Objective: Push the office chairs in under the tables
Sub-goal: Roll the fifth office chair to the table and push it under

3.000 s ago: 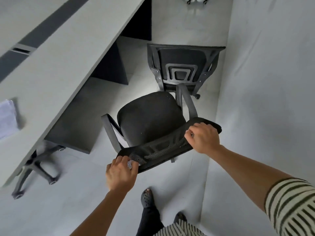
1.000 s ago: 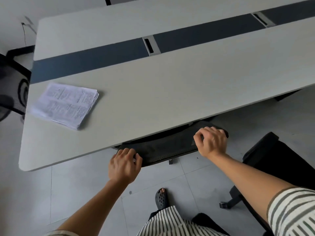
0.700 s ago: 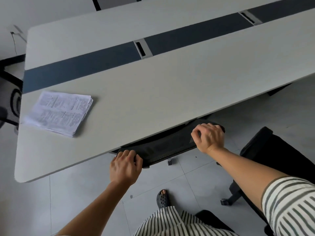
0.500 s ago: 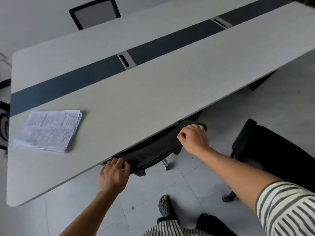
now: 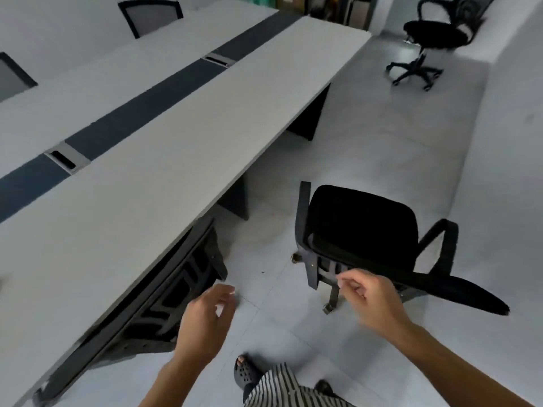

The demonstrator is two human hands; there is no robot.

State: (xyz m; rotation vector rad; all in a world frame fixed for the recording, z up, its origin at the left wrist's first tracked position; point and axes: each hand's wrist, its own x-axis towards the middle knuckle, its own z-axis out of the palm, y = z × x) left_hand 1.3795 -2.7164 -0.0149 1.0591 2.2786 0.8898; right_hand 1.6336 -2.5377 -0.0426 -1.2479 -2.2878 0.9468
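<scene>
A black office chair point(image 5: 182, 286) stands tucked under the long grey table point(image 5: 164, 148); only its backrest shows below the table's near edge. My left hand point(image 5: 205, 321) hovers just right of that backrest, fingers apart, holding nothing. A second black chair point(image 5: 364, 230) stands out on the floor to the right, away from the table, its backrest towards me. My right hand point(image 5: 370, 301) floats in front of that backrest's top edge, fingers loosely curled, empty and not touching it as far as I can tell.
A third black chair point(image 5: 432, 33) stands free at the far right near the wall. Two more chair backs point(image 5: 150, 16) show beyond the table's far side. A white wall point(image 5: 505, 142) bounds the aisle on the right. My sandalled foot point(image 5: 245, 371) is on the tiled floor.
Both hands have let go of the first chair's backrest, which now sits under the table. My view has swung right, and my right hand has moved towards the second chair.
</scene>
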